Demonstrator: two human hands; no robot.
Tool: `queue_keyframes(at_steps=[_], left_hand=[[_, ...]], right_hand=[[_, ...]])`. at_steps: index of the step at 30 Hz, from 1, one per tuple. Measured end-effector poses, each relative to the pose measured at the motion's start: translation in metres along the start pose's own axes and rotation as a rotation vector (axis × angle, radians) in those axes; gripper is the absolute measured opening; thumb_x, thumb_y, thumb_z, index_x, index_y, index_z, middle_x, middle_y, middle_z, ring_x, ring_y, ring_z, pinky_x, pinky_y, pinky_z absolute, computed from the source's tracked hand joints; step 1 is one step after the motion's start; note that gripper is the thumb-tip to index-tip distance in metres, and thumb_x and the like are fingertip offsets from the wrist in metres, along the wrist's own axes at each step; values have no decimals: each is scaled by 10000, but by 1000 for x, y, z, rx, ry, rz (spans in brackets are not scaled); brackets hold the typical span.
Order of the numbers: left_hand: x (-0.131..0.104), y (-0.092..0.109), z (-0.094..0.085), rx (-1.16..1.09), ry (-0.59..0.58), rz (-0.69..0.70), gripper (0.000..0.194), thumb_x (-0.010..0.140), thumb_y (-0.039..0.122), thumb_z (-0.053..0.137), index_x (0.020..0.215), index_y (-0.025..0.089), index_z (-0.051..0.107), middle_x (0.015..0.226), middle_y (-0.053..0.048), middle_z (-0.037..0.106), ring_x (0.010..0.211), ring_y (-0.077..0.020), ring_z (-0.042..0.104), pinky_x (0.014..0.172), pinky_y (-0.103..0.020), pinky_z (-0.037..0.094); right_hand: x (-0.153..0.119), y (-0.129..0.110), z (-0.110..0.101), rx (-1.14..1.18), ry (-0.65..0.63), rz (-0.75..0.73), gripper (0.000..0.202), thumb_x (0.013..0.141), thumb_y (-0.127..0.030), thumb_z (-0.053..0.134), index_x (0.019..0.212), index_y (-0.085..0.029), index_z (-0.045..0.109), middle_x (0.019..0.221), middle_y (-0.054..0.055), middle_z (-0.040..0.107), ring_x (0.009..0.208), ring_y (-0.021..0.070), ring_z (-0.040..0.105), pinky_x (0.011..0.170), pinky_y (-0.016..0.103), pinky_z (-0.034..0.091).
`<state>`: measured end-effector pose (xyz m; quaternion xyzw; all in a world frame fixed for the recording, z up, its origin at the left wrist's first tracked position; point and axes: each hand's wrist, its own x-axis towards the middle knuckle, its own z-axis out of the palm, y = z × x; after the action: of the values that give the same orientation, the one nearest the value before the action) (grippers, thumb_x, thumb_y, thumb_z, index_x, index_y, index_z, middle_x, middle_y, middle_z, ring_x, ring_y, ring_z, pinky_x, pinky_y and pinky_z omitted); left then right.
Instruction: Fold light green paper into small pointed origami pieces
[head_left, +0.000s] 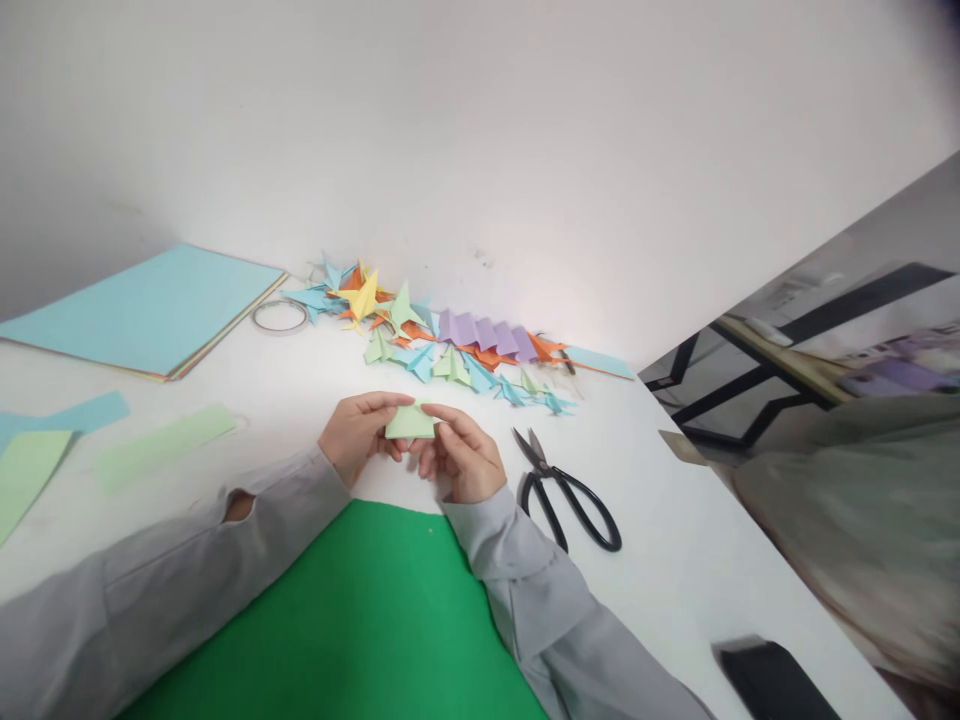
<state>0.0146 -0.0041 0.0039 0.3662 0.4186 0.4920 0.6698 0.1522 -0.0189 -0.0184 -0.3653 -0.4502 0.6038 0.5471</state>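
Observation:
A small folded piece of light green paper (410, 423) is held up between my two hands, over the white table near a green sheet (337, 620). My left hand (363, 432) pinches its left side, thumb on the top edge. My right hand (469, 452) grips the right side, thumb and fingers closed at the corner. Some fingertips of both hands show below the paper. Folded paper pieces in blue, orange, yellow, green and purple (487, 335) lie in a row beyond my hands. To the right of my right hand are black-handled scissors (566, 490), blades slightly apart.
A stack of coloured sheets (150, 310) lies at the back left beside a thin ring (279, 316). Green strips (169, 445) and blue paper (105, 410) are at the left. A black object (772, 680) sits near the table's right edge. A wall stands behind.

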Motion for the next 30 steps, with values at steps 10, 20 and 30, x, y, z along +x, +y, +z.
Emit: queue_keyframes(at_steps=[10,20,30], left_hand=[[1,-1,0,10,-16,-7,258,691,182,549,912,58,597,481,-31,576,390,-105,508,383,-215,404],[-1,-4,-4,148,-82,100,734,573,201,707,1250,107,441,497,59,519,425,-107,541,391,-207,420],[-1,-1,-1,127,-113,74,604,564,240,727,1096,67,499,551,11,579,419,-97,521,350,-190,379]], right_hand=[[0,4,2,-48,6,-52,299,646,-206,593,944,-189,597,552,-34,619,365,84,508,351,191,355],[-3,0,7,-157,87,-55,99,638,-191,613,734,-170,605,424,-60,527,353,77,476,360,185,357],[0,0,2,-118,88,-27,115,647,-176,544,732,-161,620,400,-46,555,335,80,467,362,187,354]])
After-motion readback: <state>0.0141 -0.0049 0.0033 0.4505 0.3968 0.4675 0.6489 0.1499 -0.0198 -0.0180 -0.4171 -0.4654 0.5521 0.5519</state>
